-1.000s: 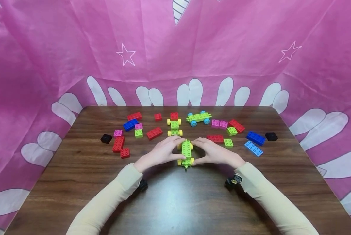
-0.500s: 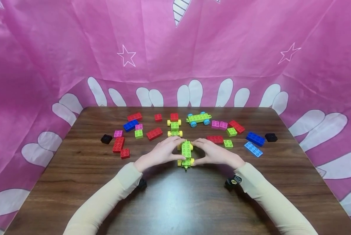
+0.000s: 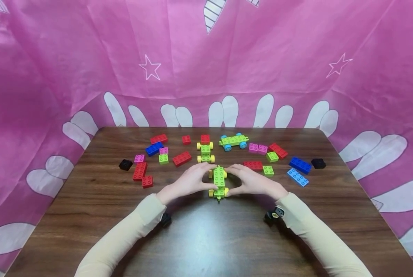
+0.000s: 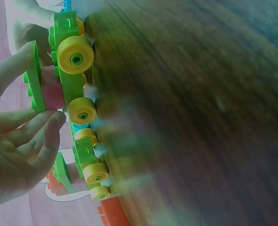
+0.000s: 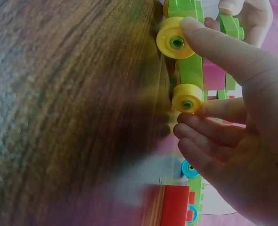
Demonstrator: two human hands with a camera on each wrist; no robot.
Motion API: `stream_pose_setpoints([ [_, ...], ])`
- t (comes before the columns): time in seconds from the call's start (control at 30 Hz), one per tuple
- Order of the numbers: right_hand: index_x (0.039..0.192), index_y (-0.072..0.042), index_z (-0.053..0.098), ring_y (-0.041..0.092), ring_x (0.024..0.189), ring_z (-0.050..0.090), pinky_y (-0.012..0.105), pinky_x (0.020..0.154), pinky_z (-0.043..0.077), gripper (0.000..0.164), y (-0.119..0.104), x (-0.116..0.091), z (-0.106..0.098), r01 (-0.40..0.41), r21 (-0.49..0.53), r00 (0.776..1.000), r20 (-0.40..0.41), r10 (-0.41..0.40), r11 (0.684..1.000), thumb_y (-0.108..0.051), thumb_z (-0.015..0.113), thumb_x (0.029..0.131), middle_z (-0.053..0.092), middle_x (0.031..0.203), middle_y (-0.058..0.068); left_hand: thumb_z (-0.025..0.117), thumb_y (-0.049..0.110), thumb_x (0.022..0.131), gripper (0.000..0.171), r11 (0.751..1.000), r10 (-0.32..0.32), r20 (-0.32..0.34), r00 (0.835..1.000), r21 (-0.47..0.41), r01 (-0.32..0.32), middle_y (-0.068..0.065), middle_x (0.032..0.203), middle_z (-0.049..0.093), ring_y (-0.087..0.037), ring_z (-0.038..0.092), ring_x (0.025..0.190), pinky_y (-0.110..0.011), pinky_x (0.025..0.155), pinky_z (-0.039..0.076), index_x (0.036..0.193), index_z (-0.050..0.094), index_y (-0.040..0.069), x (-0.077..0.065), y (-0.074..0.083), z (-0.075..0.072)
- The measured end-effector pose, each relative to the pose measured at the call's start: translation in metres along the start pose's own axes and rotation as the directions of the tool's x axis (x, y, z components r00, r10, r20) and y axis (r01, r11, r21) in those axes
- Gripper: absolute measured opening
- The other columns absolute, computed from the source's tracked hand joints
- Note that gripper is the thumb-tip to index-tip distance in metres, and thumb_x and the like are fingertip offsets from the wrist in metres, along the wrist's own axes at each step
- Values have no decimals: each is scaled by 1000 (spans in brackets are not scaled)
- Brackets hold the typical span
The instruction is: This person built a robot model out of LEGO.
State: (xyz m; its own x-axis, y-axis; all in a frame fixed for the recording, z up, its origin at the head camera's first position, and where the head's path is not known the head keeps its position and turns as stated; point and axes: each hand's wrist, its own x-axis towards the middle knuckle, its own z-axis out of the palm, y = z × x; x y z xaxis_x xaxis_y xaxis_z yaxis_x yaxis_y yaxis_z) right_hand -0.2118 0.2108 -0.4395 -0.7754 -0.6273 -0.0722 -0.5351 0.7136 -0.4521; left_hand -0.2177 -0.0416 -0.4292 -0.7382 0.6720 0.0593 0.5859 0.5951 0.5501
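Observation:
A green wheeled toy-brick base (image 3: 218,194) with yellow wheels stands lengthwise before me, a pink brick (image 4: 53,88) on top of it. Above the pink brick lies a long green studded brick (image 3: 219,176), tilted in the left wrist view. My left hand (image 3: 192,179) pinches this green brick between thumb and fingers at its two ends. With my right hand (image 3: 253,180) I hold the base by its side, thumb on the near yellow wheel (image 5: 175,37) and a fingertip at the far wheel (image 5: 188,98).
Straight behind stands another yellow-wheeled car (image 3: 205,150). A green base with blue wheels (image 3: 233,141) is at the back. Loose bricks lie left and right, among them a red brick (image 3: 182,158), dark blue brick (image 3: 300,165), light blue brick (image 3: 298,177) and black piece (image 3: 125,165).
The head view has tilted slightly, so the scene sits a little lower. Both hands keep their hold and the bricks stay in place.

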Motion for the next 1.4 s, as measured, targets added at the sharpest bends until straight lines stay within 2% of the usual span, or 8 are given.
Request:
stream_pose_setpoints([
  [0.37,143,-5,52,28,128,54,51,107,48,84,-2,-1,-2,-9,7,1000,8,9,1000,-57,74,81,56,141,12,79,39,84,70,999,35,9,999,-16,-35,-10,142,59,-25,57,130,-45,107,49,141,54,9,-1,-5,-4],
  [0.73,141,-2,52,29,127,56,50,106,49,84,1,0,-1,4,-1,1000,-3,-4,1000,-56,75,80,58,139,13,78,43,83,69,1000,18,-6,1000,14,-18,-9,140,61,-26,57,129,-47,107,48,140,55,10,0,-4,-3],
  [1.0,142,-2,51,30,131,53,51,108,46,84,0,1,0,5,11,1000,5,-5,1000,-54,76,81,56,142,14,78,41,83,66,1000,18,-22,1000,4,-18,-8,136,64,-24,60,126,-45,105,50,137,58,9,-3,-4,-6],
  [1.2,143,-2,50,31,133,52,51,110,45,84,0,1,0,1,12,1000,10,-1,1000,-52,76,81,54,143,15,77,38,85,61,999,40,-71,997,22,-38,-9,129,67,-25,62,122,-44,104,50,134,60,6,-5,-8,-14],
  [1.4,144,-2,49,31,134,51,51,110,44,84,0,1,-1,4,10,1000,10,-5,1000,-53,75,82,54,144,15,78,32,85,56,999,29,-168,985,25,-25,-12,126,69,-27,65,116,-44,101,52,130,62,3,-3,-21,-37],
])
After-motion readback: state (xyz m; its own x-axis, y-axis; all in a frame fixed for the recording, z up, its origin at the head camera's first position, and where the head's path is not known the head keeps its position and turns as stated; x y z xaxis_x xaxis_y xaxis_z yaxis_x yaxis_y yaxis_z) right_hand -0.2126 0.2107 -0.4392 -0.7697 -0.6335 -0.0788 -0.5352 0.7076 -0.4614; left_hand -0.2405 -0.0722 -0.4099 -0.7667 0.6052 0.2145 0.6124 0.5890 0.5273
